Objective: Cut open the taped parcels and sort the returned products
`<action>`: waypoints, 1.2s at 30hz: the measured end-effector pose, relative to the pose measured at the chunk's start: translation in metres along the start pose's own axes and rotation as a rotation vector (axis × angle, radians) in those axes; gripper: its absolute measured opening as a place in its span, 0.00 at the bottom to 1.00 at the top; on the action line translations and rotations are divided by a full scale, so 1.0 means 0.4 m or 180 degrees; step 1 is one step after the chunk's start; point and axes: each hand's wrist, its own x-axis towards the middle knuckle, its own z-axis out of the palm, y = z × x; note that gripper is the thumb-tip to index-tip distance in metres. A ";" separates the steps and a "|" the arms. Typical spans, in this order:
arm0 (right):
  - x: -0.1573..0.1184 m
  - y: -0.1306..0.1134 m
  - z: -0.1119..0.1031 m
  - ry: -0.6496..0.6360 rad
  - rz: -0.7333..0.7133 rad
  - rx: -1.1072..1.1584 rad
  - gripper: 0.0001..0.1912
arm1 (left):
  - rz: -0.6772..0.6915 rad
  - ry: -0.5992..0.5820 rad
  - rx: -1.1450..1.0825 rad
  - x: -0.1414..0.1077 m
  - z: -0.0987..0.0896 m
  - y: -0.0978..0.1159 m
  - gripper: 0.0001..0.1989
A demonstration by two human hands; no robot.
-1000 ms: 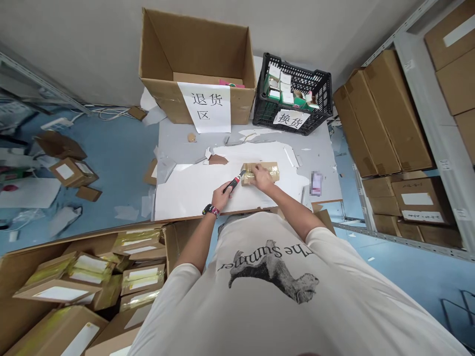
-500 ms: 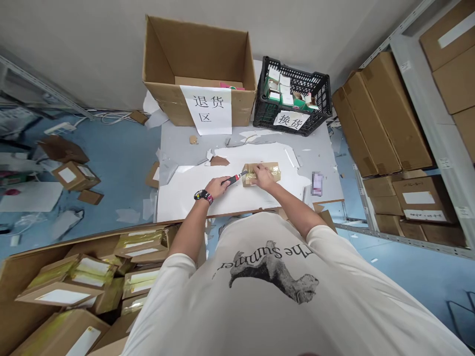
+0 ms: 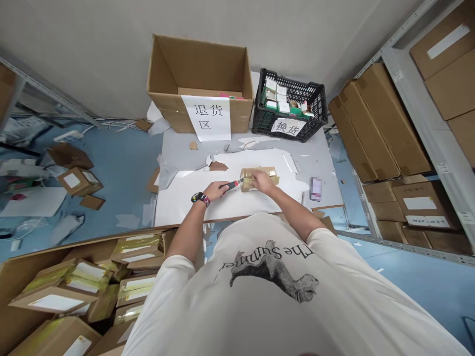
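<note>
A small cardboard box (image 3: 268, 173) with shiny tape on it lies on the white sheet (image 3: 222, 205) covering the table. My right hand (image 3: 262, 182) rests on top of this box with its fingers curled over the tape. From the left, my left hand (image 3: 215, 190) is closed round a red and black utility knife (image 3: 232, 185). The knife's tip meets the left end of the box; whether the blade is inside the cardboard is too small to tell.
Behind the box stand a large open carton (image 3: 200, 113) and a black crate (image 3: 287, 129) holding small boxes. A phone-like object (image 3: 315, 189) lies at the right. Taped parcels fill a big carton (image 3: 40, 254) at lower left; shelves (image 3: 399, 94) stand right.
The knife has moved from the box's upper left part to its left end. The box has turned slightly under my right hand. The camera view has shifted a little.
</note>
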 end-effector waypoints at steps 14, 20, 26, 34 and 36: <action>-0.035 0.037 0.045 0.0283 0.0023 -0.0337 0.31 | -0.0934 0.2921 -0.2825 -0.064 0.161 -0.025 0.31; 0.012 0.063 0.032 0.0318 0.0042 -0.0355 0.36 | -0.0375 0.3021 -0.1600 -0.102 0.204 -0.016 0.31; 0.042 0.065 0.042 0.0180 0.0040 -0.0412 0.34 | 0.0411 0.2153 -0.0356 -0.145 0.188 0.001 0.26; 0.065 0.071 0.022 0.0147 0.0099 -0.0155 0.31 | 0.0614 0.1667 0.0020 -0.152 0.141 -0.031 0.23; 0.061 0.070 0.027 0.0071 0.0083 -0.0404 0.33 | 0.0663 0.1587 0.0128 -0.155 0.126 -0.048 0.24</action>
